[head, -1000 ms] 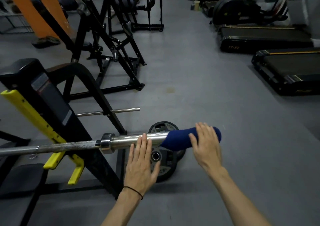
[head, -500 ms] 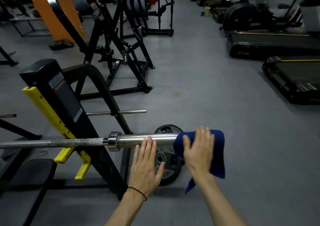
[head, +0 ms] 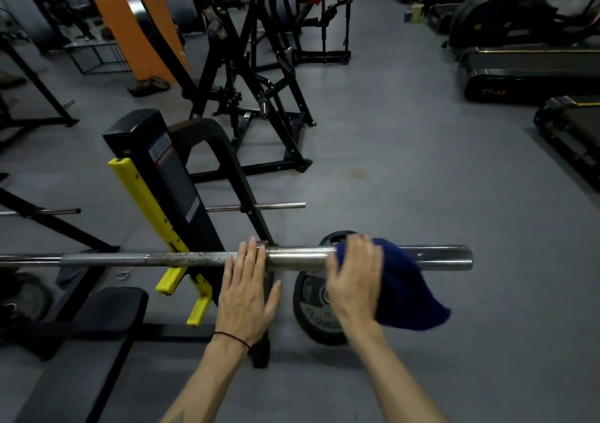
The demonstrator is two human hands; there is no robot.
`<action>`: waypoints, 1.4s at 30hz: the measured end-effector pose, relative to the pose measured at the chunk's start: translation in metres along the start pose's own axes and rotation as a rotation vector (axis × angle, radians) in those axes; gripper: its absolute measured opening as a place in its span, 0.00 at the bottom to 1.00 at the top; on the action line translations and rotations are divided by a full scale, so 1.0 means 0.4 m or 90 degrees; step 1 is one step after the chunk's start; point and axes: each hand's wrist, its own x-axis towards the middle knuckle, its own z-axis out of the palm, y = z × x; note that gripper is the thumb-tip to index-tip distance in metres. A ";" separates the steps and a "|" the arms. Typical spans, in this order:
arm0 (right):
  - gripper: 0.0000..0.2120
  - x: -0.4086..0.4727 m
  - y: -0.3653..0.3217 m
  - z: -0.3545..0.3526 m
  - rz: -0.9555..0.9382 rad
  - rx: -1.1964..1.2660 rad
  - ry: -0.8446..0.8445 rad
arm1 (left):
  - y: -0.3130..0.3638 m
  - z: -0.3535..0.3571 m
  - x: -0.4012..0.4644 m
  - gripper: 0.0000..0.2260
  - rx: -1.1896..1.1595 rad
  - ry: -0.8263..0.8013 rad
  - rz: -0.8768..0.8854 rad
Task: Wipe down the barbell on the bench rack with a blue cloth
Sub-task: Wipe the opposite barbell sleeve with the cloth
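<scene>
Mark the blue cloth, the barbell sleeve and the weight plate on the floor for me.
blue cloth (head: 409,292): head view, on the fold hanging below the bar.
barbell sleeve (head: 444,257): head view, on the bare end right of the cloth.
weight plate (head: 311,309): head view, on its lower face.

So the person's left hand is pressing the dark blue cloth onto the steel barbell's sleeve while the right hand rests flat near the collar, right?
Not quite: the hands are swapped. In the head view the right hand presses the dark blue cloth onto the steel barbell sleeve, while the left hand, the one with a thin dark wristband, rests flat near the collar.
</scene>
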 end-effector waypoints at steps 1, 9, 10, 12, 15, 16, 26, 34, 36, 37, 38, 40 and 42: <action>0.35 -0.021 -0.065 0.025 -0.078 0.016 -0.057 | -0.027 -0.003 0.004 0.32 0.007 0.004 0.004; 0.35 0.071 0.051 -0.006 -0.106 -0.131 0.006 | -0.182 -0.010 0.011 0.33 -0.016 -0.011 0.007; 0.33 0.062 0.013 0.004 -0.027 -0.124 0.035 | -0.199 -0.006 0.009 0.32 -0.024 -0.022 0.003; 0.26 0.014 -0.109 0.056 0.018 -0.072 0.051 | -0.199 0.003 0.007 0.32 -0.041 -0.040 0.014; 0.32 -0.061 -0.250 0.136 -0.204 -0.029 -0.052 | -0.211 0.009 0.015 0.33 -0.067 -0.058 0.056; 0.33 -0.049 -0.238 0.131 -0.272 -0.042 -0.079 | -0.217 0.009 0.024 0.33 -0.077 -0.061 0.074; 0.24 0.001 -0.141 0.086 0.016 -0.052 0.111 | -0.180 0.013 0.071 0.35 -0.203 -0.094 0.160; 0.37 0.027 -0.010 0.023 -0.119 -0.123 -0.016 | -0.139 0.008 0.013 0.41 -0.224 -0.017 0.171; 0.37 0.041 0.055 -0.032 -0.011 -0.140 -0.007 | -0.125 0.007 -0.007 0.42 -0.218 -0.015 0.163; 0.36 0.042 0.046 -0.035 0.026 -0.143 0.008 | -0.118 0.010 -0.020 0.42 -0.214 -0.014 0.162; 0.35 0.040 0.013 -0.021 0.057 -0.131 0.023 | -0.114 0.014 -0.034 0.42 -0.208 -0.014 0.160; 0.36 0.019 -0.103 0.036 0.040 -0.092 0.031 | -0.112 0.017 -0.063 0.41 -0.200 -0.013 0.164; 0.36 -0.019 -0.205 0.101 -0.047 -0.050 -0.033 | -0.120 0.016 -0.074 0.39 -0.200 -0.001 0.174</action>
